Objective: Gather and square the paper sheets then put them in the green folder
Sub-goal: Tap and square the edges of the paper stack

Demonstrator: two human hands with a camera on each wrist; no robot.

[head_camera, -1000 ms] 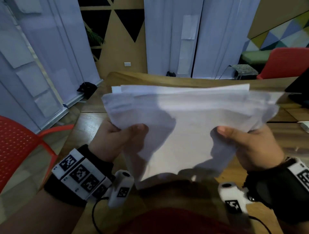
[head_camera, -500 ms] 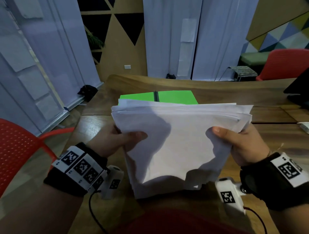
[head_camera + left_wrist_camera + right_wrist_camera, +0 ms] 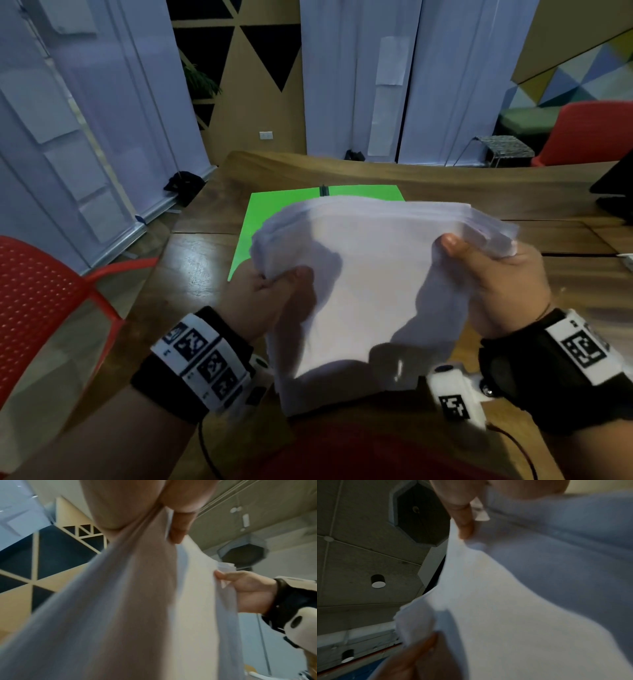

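Sheets (image 3: 370, 291) lowered and bowed since before, more folder (image 3: 274, 219) showing, left hand (image 3: 260, 301) and right hand (image 3: 496, 284) fingers pinching stack's sides above tabletop (image 3: 191, 274)

I saw the paper stack (image 3: 370, 274) held upright across my front, blocking reach toward 12 o'clock; behind it the green folder (image 3: 274, 212) lay flat on the table (image 3: 191, 260); bare wood stayed open at 10 and 2 o'clock; a red chair (image 3: 44, 308) crowded 9 o'clock.
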